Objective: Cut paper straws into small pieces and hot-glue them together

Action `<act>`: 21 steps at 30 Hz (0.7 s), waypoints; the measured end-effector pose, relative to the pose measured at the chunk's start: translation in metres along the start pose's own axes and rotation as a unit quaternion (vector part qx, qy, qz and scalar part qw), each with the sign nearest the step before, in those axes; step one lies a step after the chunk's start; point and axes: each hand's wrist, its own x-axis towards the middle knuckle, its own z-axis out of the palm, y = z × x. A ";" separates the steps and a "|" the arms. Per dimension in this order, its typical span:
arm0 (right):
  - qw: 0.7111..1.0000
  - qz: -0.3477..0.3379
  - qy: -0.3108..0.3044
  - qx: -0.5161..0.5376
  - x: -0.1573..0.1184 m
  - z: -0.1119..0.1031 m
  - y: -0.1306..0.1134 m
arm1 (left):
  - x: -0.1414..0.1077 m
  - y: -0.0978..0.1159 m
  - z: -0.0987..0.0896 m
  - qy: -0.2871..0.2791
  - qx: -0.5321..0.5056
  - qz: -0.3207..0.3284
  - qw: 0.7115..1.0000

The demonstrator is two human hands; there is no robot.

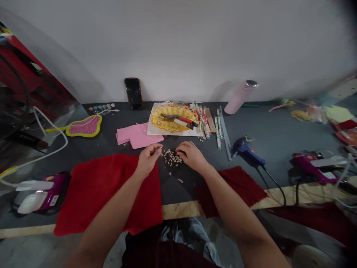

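Small pale cut pieces (173, 158) lie in a loose pile on the dark table, between my two hands. My left hand (150, 157) is at the pile's left side, thumb and index finger pinched on a small pale piece (161, 148). On the right side of the pile, my right hand (189, 154) is bent with its fingers together at the edge of the pieces; what they hold, if anything, is hidden. Just behind the hands are folded pink sheets (139, 136) and a yellow woven basket (164, 124) with red-handled pruning shears (182, 119) lying across it.
Red cloth (111, 186) lies at left, darker red cloth (240, 184) at right. A blue glue gun (249, 152) with a cord lies right of wrapped sticks (218, 130). A phone (134, 93) and pink bottle (240, 97) stand by the wall.
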 end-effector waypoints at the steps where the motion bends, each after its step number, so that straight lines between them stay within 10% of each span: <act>1: 1.000 -0.001 0.000 0.001 0.000 0.000 -0.001 | 0.000 0.000 0.000 0.001 0.000 -0.001 1.000; 21: 0.991 0.027 -0.017 -0.133 -0.006 -0.003 -0.018 | 0.000 -0.003 0.000 -0.001 0.017 -0.001 1.000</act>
